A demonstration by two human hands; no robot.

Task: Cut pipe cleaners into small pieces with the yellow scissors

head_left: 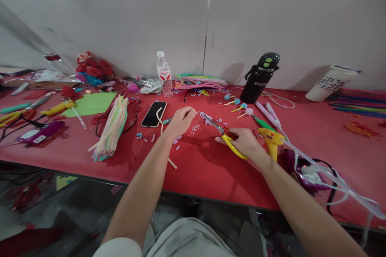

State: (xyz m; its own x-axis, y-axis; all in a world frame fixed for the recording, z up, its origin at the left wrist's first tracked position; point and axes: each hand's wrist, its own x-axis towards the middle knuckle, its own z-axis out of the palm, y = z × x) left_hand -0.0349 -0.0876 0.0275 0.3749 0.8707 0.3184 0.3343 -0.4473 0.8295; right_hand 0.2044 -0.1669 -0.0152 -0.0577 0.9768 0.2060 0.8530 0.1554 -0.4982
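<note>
My left hand [182, 119] is pinched over the middle of the table, its fingertips pressed together near the scissor tips. What they hold, if anything, is too small to make out. My right hand [239, 141] grips scissors with yellow and red handles [233, 147], and the metal blades [213, 123] point up and left toward my left hand. Beneath the blades lie short lilac cut pieces [206, 119] and a scatter of tiny pale bits [195, 129]. A cream fuzzy stem [172, 163] passes under my left forearm, which hides its middle.
Left of my arm are a phone [153, 114] and a bundle of pastel fuzzy stems [111, 130]. A plastic bottle [164, 74] and black flask [259, 78] stand behind. On the right, a yellow glue gun [272, 140] sits beside my wrist, its clear glue stick and cables trailing right.
</note>
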